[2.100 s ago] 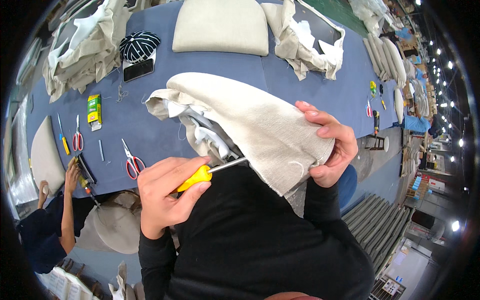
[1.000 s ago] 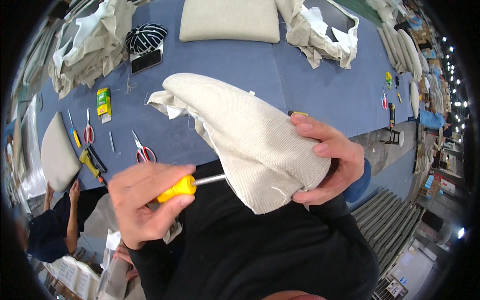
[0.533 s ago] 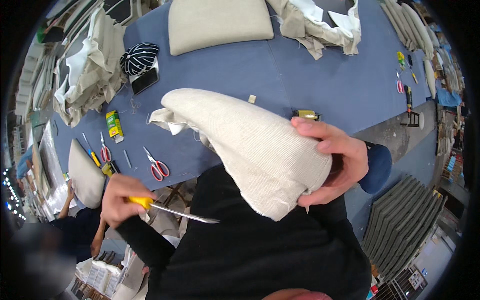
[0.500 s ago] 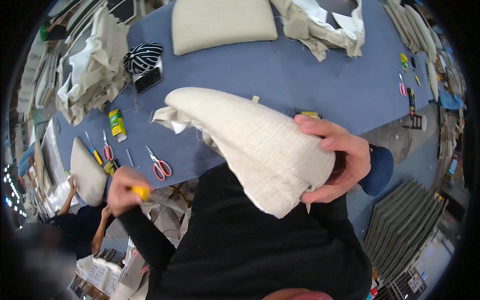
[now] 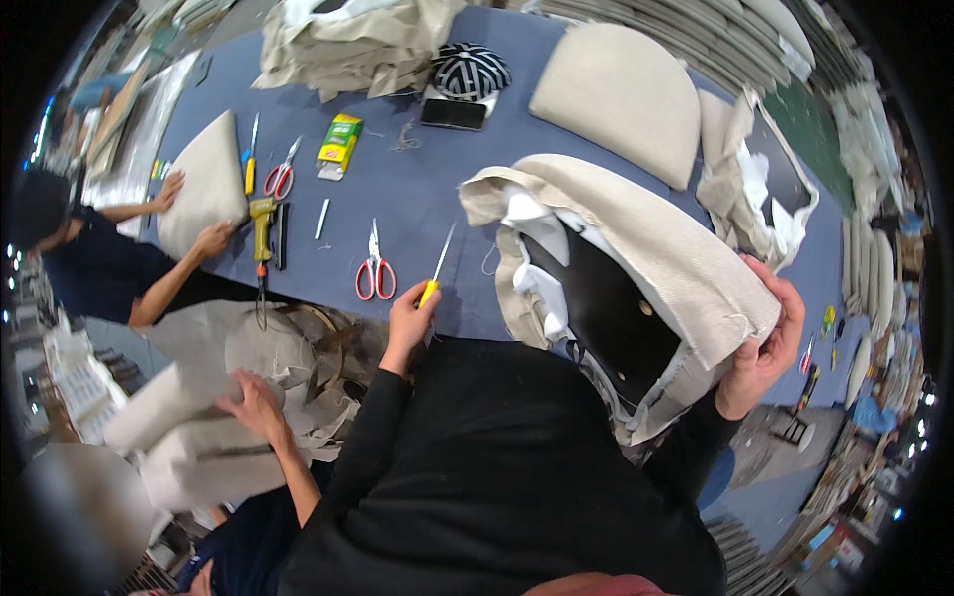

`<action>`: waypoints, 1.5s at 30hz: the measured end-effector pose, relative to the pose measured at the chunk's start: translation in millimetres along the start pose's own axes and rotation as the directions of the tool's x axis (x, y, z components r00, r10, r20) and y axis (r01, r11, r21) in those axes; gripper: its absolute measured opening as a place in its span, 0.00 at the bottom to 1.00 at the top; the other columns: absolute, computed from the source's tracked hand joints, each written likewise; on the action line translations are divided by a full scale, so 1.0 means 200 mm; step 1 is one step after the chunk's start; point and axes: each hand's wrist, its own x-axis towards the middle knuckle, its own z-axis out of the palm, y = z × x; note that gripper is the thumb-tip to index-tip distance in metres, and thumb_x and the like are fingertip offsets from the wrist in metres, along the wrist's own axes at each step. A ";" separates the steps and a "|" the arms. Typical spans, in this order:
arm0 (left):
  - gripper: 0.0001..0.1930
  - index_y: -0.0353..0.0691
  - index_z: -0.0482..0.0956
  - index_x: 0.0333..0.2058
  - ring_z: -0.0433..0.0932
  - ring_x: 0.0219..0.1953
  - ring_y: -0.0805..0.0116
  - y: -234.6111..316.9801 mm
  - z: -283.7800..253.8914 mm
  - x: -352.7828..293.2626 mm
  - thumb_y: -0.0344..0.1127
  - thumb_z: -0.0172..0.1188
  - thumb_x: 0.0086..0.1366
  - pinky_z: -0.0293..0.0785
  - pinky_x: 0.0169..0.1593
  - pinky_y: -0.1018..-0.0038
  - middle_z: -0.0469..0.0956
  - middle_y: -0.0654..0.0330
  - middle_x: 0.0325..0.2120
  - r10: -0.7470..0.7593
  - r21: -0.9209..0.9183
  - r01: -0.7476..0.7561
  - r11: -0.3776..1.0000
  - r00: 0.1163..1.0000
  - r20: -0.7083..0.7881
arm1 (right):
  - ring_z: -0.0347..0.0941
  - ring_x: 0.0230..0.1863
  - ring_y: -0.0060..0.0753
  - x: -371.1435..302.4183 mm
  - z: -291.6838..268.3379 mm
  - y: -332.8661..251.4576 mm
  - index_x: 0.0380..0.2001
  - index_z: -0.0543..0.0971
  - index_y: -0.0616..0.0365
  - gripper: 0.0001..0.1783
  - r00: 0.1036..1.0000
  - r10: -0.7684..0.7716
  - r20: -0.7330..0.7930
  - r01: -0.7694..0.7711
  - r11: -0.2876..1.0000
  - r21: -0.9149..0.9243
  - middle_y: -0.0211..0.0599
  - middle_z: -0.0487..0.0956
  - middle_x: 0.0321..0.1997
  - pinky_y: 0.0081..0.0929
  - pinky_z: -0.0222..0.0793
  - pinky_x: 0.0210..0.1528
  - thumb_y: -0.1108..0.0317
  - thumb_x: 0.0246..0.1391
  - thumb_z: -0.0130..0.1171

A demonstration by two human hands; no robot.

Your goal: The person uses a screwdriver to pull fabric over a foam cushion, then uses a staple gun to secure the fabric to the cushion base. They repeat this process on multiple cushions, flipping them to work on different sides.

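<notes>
My left hand [image 5: 407, 323] is closed round the yellow handle of a tool with a thin metal shaft [image 5: 443, 258], which points up and away over the table. A beige-covered seat cushion [image 5: 636, 238] stands tilted in front of me, its black underside facing me. Loose beige cover and white padding hang along its left and lower edges. My right hand [image 5: 767, 348] grips the cushion's right end, thumb on the near side and fingers over the edge. Red-handled scissors [image 5: 376, 273] lie just left of my left hand.
On the blue table [image 5: 427, 179] lie a second pair of scissors [image 5: 282, 174], a green-yellow box [image 5: 340, 145], a phone [image 5: 453, 113], a striped cap [image 5: 470, 72] and a finished cushion [image 5: 621, 99]. A co-worker [image 5: 89, 248] handles another cushion at left; another person's hand [image 5: 260, 407] is at lower left.
The cushion has turned from its beige outer side to its black underside and moved right. My left hand has come in from the left, and its tool's shaft now shows clearly.
</notes>
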 end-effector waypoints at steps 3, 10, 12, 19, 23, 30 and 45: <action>0.21 0.37 0.84 0.60 0.85 0.41 0.72 0.00 -0.02 0.05 0.44 0.67 0.76 0.80 0.46 0.72 0.88 0.61 0.46 0.199 0.012 -0.200 0.980 0.978 0.063 | 0.74 0.71 0.43 0.00 0.04 -0.06 0.73 0.67 0.66 0.54 0.997 0.010 0.076 0.004 0.983 -0.186 0.52 0.76 0.71 0.40 0.65 0.75 0.41 0.55 0.78; 0.21 0.39 0.86 0.59 0.87 0.52 0.68 -0.08 -0.23 0.06 0.44 0.69 0.74 0.81 0.57 0.67 0.90 0.58 0.48 0.062 0.177 -0.085 0.981 0.990 0.129 | 0.70 0.74 0.41 -0.11 0.04 -0.06 0.74 0.67 0.69 0.55 0.996 0.077 0.044 -0.063 0.966 -0.250 0.47 0.71 0.75 0.39 0.59 0.77 0.42 0.55 0.76; 0.20 0.39 0.89 0.54 0.88 0.46 0.64 -0.22 -0.24 0.06 0.45 0.71 0.71 0.82 0.52 0.66 0.91 0.57 0.43 0.072 0.182 -0.088 0.979 0.993 0.092 | 0.71 0.73 0.41 -0.12 0.06 -0.07 0.73 0.67 0.70 0.54 0.996 0.073 0.041 -0.063 0.975 -0.214 0.47 0.72 0.74 0.39 0.61 0.76 0.46 0.54 0.77; 0.17 0.36 0.88 0.54 0.85 0.40 0.73 -0.31 -0.22 0.12 0.42 0.69 0.74 0.81 0.48 0.71 0.89 0.63 0.38 0.004 0.191 -0.043 0.981 0.980 0.199 | 0.75 0.69 0.41 -0.12 0.05 -0.10 0.69 0.72 0.71 0.49 0.996 0.061 0.065 -0.039 0.954 -0.298 0.48 0.76 0.71 0.38 0.64 0.74 0.50 0.52 0.78; 0.15 0.37 0.90 0.48 0.85 0.37 0.75 -0.02 -0.10 0.36 0.42 0.69 0.72 0.81 0.44 0.71 0.89 0.61 0.34 0.160 0.144 -0.182 0.973 0.975 0.152 | 0.77 0.69 0.47 -0.15 0.07 -0.12 0.67 0.73 0.71 0.45 0.993 0.095 0.072 -0.078 0.975 -0.210 0.57 0.80 0.67 0.42 0.67 0.74 0.58 0.52 0.78; 0.13 0.36 0.90 0.48 0.84 0.36 0.76 0.88 0.19 1.11 0.38 0.68 0.72 0.80 0.43 0.74 0.90 0.63 0.34 0.484 0.155 -0.477 0.865 0.875 -0.008 | 0.82 0.62 0.65 -0.16 0.02 -0.01 0.66 0.72 0.65 0.43 0.981 0.079 0.174 -0.118 0.968 0.220 0.76 0.79 0.63 0.54 0.79 0.64 0.53 0.54 0.80; 0.33 0.25 0.83 0.55 0.88 0.51 0.55 1.52 1.20 2.37 0.43 0.83 0.58 0.86 0.54 0.60 0.87 0.46 0.52 -0.088 -0.101 0.177 0.979 0.816 0.571 | 0.86 0.50 0.73 0.17 -0.07 0.15 0.57 0.78 0.61 0.25 0.861 -0.257 0.439 0.192 0.963 0.188 0.64 0.85 0.51 0.55 0.87 0.48 0.58 0.64 0.69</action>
